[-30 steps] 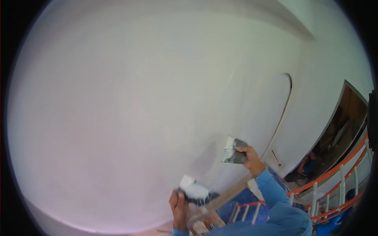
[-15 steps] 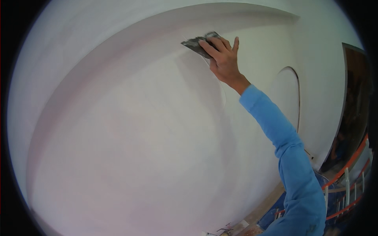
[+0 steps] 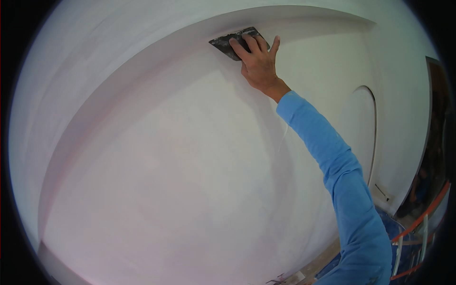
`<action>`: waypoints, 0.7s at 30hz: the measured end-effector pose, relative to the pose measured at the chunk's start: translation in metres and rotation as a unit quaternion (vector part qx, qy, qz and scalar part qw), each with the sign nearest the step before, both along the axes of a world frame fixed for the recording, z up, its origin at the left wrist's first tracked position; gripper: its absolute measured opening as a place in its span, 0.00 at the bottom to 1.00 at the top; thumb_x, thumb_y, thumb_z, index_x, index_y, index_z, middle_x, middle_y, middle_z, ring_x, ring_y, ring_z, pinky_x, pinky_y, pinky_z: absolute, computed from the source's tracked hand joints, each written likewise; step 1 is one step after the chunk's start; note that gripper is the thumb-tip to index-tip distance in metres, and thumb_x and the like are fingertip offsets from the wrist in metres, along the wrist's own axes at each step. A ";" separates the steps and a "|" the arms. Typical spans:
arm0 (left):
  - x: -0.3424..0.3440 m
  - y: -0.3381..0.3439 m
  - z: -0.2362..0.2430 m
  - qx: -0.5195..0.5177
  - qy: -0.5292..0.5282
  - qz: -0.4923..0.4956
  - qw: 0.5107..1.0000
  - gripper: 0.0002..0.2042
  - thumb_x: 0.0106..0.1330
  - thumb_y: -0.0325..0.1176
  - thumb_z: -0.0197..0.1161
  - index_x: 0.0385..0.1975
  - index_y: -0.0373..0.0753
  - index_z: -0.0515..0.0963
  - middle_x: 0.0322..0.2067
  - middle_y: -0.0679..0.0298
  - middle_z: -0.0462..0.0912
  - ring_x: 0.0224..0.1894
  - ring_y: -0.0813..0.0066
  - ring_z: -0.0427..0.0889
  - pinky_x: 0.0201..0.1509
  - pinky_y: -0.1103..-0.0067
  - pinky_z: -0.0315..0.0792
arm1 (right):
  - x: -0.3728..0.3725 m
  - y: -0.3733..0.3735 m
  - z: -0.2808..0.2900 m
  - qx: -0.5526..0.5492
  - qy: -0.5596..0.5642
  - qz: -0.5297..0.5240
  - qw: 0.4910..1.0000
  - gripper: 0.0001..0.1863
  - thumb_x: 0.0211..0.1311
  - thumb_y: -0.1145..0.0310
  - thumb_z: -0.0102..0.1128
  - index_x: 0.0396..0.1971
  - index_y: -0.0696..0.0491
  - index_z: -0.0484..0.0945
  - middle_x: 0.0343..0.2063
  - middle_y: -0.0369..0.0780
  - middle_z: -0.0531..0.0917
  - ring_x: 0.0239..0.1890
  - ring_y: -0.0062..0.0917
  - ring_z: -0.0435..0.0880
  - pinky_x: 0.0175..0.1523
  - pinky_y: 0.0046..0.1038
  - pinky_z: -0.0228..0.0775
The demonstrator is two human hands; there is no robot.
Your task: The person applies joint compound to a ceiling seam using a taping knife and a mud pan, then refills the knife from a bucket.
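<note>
My right hand [image 3: 259, 64], at the end of a raised arm in a light blue sleeve [image 3: 351, 199], grips a dark, flat putty blade [image 3: 225, 43] smeared with white. Its fingers press spread over the blade's face, with the little finger sticking up. The blade lies against the pale plastered wall [image 3: 190, 156], just under the curved edge of a recess [image 3: 190, 29] that arches over it. A soft shadow of the arm falls on the wall below. My left hand is out of the picture.
At the right, a small arched niche [image 3: 365, 114] is set in the wall, with a dark doorway [image 3: 430, 142] beyond it. Orange and grey ladder parts [image 3: 420, 221] stand at the lower right over a blue floor covering [image 3: 390, 225]. Small items [image 3: 280, 279] lie along the bottom edge.
My right hand has moved the putty blade up and slightly left, closer to the recess edge. The blade now shows flatter to the wall. The view has shifted slightly.
</note>
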State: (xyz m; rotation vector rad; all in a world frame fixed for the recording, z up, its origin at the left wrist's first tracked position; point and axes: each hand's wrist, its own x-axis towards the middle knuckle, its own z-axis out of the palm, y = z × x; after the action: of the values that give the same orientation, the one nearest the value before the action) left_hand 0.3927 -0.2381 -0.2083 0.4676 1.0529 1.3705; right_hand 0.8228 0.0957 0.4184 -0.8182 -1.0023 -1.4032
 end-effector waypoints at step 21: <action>0.000 -0.011 -0.016 -0.009 -0.004 0.000 1.000 0.13 0.68 0.36 0.60 0.47 0.36 0.74 0.29 0.64 0.78 0.27 0.71 0.79 0.29 0.73 0.76 | -0.011 -0.045 0.021 -0.087 0.078 0.043 0.992 0.25 0.50 0.75 0.58 0.51 0.44 0.83 0.47 0.37 0.81 0.55 0.39 0.75 0.63 0.71 0.50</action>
State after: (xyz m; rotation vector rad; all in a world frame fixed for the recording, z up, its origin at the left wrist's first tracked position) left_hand 0.3927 -0.2494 -0.2239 0.4495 1.0574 1.3612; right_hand 0.8117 0.0511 0.4394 -0.9869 -1.0356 -1.1705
